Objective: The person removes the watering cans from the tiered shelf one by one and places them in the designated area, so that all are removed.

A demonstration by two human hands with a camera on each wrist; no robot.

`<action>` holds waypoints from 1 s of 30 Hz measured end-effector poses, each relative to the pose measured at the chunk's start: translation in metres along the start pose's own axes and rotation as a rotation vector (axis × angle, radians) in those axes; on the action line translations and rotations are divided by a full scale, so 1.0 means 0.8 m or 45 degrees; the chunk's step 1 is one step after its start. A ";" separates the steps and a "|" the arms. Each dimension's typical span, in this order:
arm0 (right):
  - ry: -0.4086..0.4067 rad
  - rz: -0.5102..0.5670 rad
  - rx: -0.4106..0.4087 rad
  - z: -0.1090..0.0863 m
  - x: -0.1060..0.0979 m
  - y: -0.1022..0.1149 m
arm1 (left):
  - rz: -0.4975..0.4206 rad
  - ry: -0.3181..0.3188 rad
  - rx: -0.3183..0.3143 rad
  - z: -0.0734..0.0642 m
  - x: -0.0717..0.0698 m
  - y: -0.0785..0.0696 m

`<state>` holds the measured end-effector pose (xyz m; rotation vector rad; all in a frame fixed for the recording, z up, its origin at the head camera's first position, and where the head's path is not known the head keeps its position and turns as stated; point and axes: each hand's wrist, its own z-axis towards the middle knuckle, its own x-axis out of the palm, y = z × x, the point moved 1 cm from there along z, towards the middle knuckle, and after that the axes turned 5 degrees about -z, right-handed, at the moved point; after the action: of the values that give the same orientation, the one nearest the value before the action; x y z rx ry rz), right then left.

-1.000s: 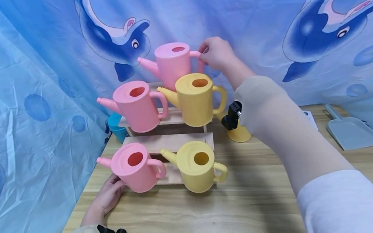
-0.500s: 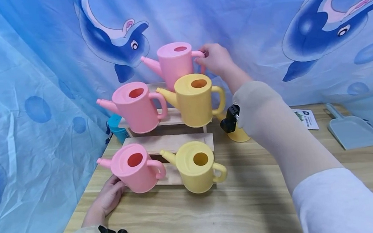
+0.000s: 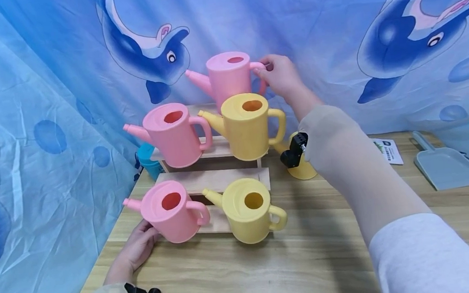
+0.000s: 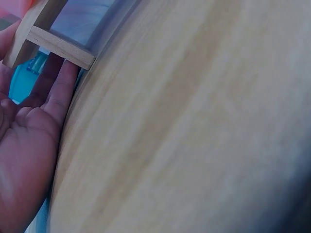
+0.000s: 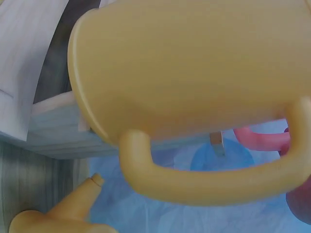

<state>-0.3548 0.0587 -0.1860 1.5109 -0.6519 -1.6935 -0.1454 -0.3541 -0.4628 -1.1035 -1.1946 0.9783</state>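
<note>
My right hand [image 3: 281, 75] pinches the handle of a pink watering can [image 3: 230, 77] on the top tier of a stepped wooden shelf [image 3: 204, 179]. In the right wrist view that handle [image 5: 262, 141] shows at the right, partly hidden behind a yellow watering can [image 5: 194, 63]. This yellow can and another pink watering can [image 3: 175, 140] stand on the middle level. Lower down are a pink watering can [image 3: 170, 215] and a pale yellow one [image 3: 246, 213]. My left hand [image 3: 136, 249] grips the shelf's lower left end, thumb above and fingers beneath in the left wrist view.
Another yellow watering can [image 3: 301, 168] stands on the table right of the shelf, partly behind my right wrist. A blue-green container [image 3: 149, 161] is at the left back. A printed card [image 3: 389, 150] and grey dustpan [image 3: 450, 167] lie at the right. Blue curtain surrounds the table.
The top pink watering can has shifted to the right along the top tier, with my right hand on its handle. My left hand and the other watering cans have stayed put.
</note>
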 end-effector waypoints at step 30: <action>-0.242 0.467 0.107 -0.032 -0.089 -0.111 | 0.006 -0.006 -0.007 0.002 0.002 0.000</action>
<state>-0.3470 0.1707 -0.2180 1.2036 -1.0435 -1.5486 -0.1466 -0.3522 -0.4621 -1.1090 -1.1994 0.9819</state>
